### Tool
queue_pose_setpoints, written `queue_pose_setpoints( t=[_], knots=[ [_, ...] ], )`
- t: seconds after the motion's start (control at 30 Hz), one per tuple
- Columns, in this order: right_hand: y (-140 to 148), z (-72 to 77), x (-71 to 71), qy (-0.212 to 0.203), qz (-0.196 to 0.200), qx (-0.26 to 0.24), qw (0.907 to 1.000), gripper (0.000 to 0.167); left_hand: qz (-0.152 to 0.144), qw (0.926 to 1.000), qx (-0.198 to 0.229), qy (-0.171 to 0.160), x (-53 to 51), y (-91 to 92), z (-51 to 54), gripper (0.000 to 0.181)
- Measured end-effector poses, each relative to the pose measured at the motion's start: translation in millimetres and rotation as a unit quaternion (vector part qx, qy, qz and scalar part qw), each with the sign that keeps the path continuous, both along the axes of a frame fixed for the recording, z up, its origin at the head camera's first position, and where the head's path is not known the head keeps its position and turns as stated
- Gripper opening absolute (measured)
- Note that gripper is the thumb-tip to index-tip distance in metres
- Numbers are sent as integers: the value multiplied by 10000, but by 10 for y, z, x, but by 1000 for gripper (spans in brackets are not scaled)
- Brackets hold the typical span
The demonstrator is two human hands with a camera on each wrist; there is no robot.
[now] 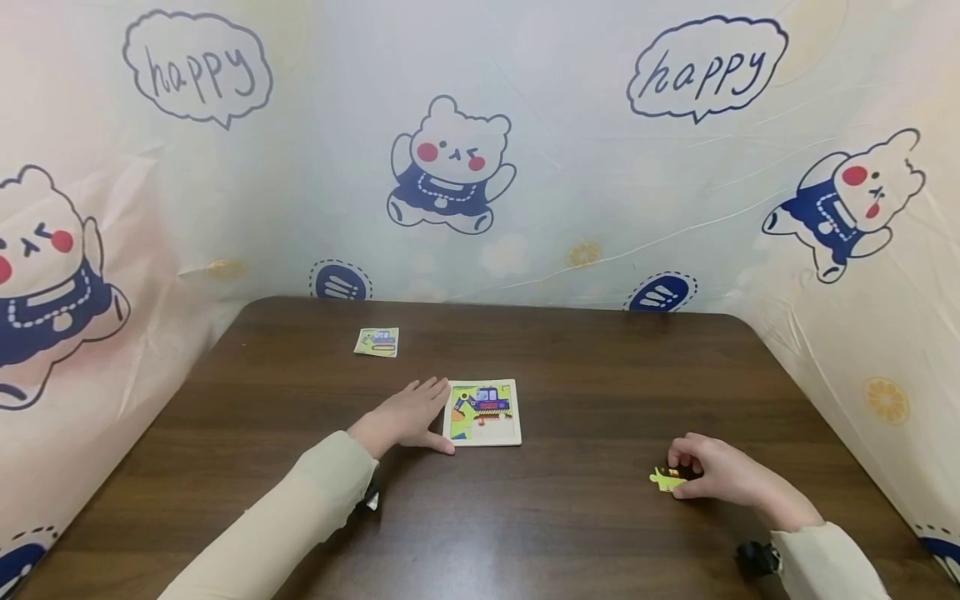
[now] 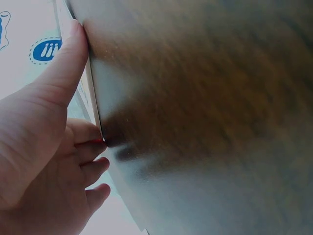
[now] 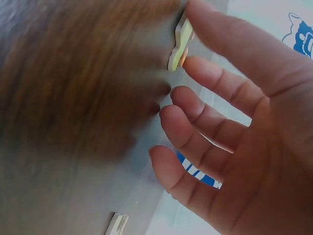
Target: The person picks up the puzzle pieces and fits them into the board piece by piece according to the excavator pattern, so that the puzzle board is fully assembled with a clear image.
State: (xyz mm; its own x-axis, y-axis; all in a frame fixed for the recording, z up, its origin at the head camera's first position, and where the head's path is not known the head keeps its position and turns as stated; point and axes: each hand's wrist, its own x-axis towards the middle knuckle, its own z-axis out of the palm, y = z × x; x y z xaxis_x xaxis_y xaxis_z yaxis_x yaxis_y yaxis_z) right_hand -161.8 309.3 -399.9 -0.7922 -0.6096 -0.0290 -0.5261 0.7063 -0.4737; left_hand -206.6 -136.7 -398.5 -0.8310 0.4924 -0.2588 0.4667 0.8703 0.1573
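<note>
A square puzzle board (image 1: 517, 417) lies mid-table, showing a blue digger picture with a plain white area at its lower right. My left hand (image 1: 405, 417) rests along the board's left edge, fingers extended and thumb spread toward its near corner; in the left wrist view, the left hand (image 2: 49, 132) touches the board's thin side. Off to the right, my right hand (image 1: 723, 473) pinches a yellow-green puzzle piece (image 1: 664, 480) between thumb and index finger, low over the table. That puzzle piece (image 3: 181, 41) appears edge-on in the right wrist view. The other right fingers curl loosely.
Behind the board, to the left, a small picture card (image 1: 377, 342) with a similar digger lies on the dark wooden table (image 1: 570, 358). A small light-edged object (image 3: 117, 224) shows at the bottom of the right wrist view. A printed cloth (image 1: 570, 167) hangs around the table.
</note>
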Motion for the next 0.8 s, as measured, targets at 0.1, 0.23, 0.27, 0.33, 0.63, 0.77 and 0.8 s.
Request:
queue_pose_setpoints(
  t=[0.1, 0.23, 0.27, 0.33, 0.63, 0.77, 0.8],
  knots=[
    [14, -13, 1, 86, 41, -24, 10000, 28, 7, 10000, -19, 1, -2, 2, -4, 96],
    [12, -24, 4, 97, -23, -21, 9999, 27, 7, 10000, -36, 4, -7, 1, -22, 97],
    [12, -26, 4, 98, -36, -21, 9999, 27, 5, 10000, -37, 8, -10, 0, -29, 97],
    [10, -26, 2, 112, -52, 2, 9999, 26, -8, 10000, -47, 19, -14, -3, -39, 97],
    [-67, 9, -52, -56, -179, 3, 9998, 24, -12, 10000, -86, 37, -24, -9, -52, 97],
    [-174, 26, -109, 1, -318, -124, 9994, 23, -15, 10000, -85, 40, -22, -9, -44, 97],
    [-207, 31, -126, 46, -342, -144, 9993, 23, -17, 10000, -83, 40, -22, -9, -44, 97]
  ],
)
